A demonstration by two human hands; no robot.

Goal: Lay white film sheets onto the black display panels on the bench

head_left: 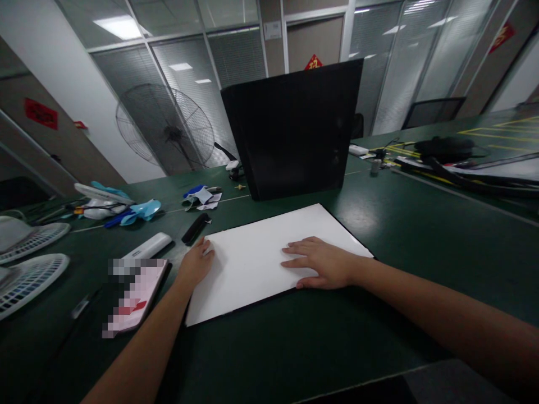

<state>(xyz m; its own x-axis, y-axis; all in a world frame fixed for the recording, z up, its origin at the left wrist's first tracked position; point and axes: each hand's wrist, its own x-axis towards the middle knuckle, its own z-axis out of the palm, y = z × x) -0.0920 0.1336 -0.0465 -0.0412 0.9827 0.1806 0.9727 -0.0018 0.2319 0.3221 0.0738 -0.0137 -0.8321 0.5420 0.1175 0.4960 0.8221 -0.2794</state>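
the near edge of the dark green tabletop [400, 235] is cut off at the bottom, and both forearms run out of view there. a flat pink and white item [135, 294] at the near left is blurred into blocks and cannot be made out. the upright black rectangular panel [295, 129] behind the work shows only a dark face. the flat white rectangular sheet with a thin dark rim [256, 269] lies in the middle of the tabletop, just in front of that black panel. its long axis runs left to right, and the right end is turned a little toward the far edge. the left hand [196, 264] sits at the sheet's left short edge with the fingers curled. their tips are hidden behind the hand, so i cannot tell whether they grip the rim or only touch it. the right hand [322, 262] lies palm down on the sheet's right half, fingers stretched out, slightly apart and pointing left, clamped on nothing. a slim white bar [147, 247] and a short black stick [195, 227] lie just beyond the left hand. white round fan grilles [29, 275] are cut off at the left edge.
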